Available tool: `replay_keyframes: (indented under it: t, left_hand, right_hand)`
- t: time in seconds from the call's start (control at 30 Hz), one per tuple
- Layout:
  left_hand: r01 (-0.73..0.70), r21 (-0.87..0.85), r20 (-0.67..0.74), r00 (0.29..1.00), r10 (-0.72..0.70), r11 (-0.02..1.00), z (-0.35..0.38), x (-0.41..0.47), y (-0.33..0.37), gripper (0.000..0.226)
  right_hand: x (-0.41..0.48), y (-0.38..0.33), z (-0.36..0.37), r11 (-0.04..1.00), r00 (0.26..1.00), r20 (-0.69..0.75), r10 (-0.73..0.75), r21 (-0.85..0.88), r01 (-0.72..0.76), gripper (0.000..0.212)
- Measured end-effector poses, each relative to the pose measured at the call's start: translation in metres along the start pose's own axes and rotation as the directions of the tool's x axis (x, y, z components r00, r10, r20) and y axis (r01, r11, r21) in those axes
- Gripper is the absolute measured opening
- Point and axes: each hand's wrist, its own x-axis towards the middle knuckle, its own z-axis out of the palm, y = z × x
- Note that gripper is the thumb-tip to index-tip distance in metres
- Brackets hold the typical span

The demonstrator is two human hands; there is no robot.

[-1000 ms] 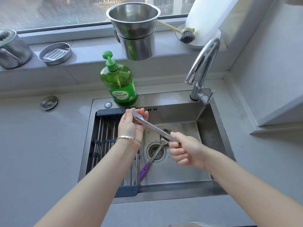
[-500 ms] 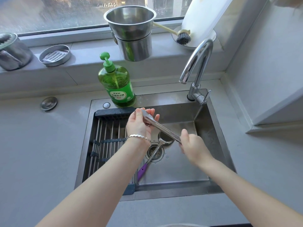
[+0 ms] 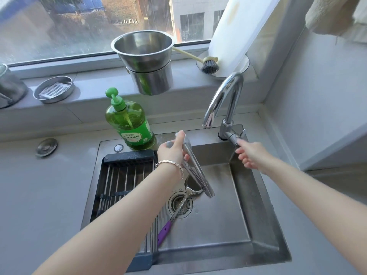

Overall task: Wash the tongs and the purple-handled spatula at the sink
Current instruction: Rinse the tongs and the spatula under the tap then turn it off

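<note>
My left hand (image 3: 172, 153) grips the hinge end of the metal tongs (image 3: 195, 171), whose closed arms slant down over the steel sink (image 3: 258, 225). The purple-handled spatula (image 3: 178, 211) lies in the basin, its metal head by the drain (image 3: 180, 204) and its purple grip toward the front. My right hand (image 3: 250, 154) is off the tongs and reaches the lever at the base of the chrome faucet (image 3: 224, 102), fingertips touching it. No water is visibly running.
A dark roll-up drying rack (image 3: 123, 179) covers the sink's left part. A green soap bottle (image 3: 130, 124) stands behind it. On the sill sit stacked steel pots (image 3: 146, 60), a dish brush (image 3: 208, 65), a white board (image 3: 238, 26) and a round steel dish (image 3: 53, 89).
My right hand let go of the tongs' lower end and moved up and right to the faucet lever. My left hand lifted the tongs' hinge end slightly; they now hang steeper.
</note>
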Motion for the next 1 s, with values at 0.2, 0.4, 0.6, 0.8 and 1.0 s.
replay_keyframes:
  t: [0.2, 0.4, 0.6, 0.8, 1.0]
  left_hand:
    - [0.112, -0.103, -0.032, 0.993, -0.116, 0.988, 0.013, 0.021, 0.002, 0.052]
    - [0.135, -0.128, -0.03, 0.99, -0.14, 0.983, 0.02, 0.034, -0.003, 0.053]
    - [0.154, -0.173, -0.005, 0.987, -0.158, 0.973, 0.02, 0.032, -0.005, 0.046]
    - [0.153, -0.189, -0.011, 0.987, -0.158, 0.97, 0.017, 0.031, -0.003, 0.025]
    - [0.144, -0.196, -0.02, 0.988, -0.151, 0.97, 0.015, 0.026, 0.001, 0.024]
  right_hand:
    - [0.044, -0.046, 0.0, 0.999, 0.993, -0.117, 0.033, -0.005, -0.033, 0.049]
    - [0.07, -0.031, 0.005, 0.989, 0.98, -0.13, 0.148, -0.009, -0.15, 0.042]
    - [0.077, -0.021, 0.008, 0.986, 0.971, -0.177, 0.163, -0.015, -0.168, 0.043]
    - [0.079, -0.016, 0.009, 0.984, 0.964, -0.201, 0.176, 0.0, -0.179, 0.044]
    - [0.076, -0.009, 0.007, 0.991, 0.969, -0.204, 0.136, 0.013, -0.136, 0.038]
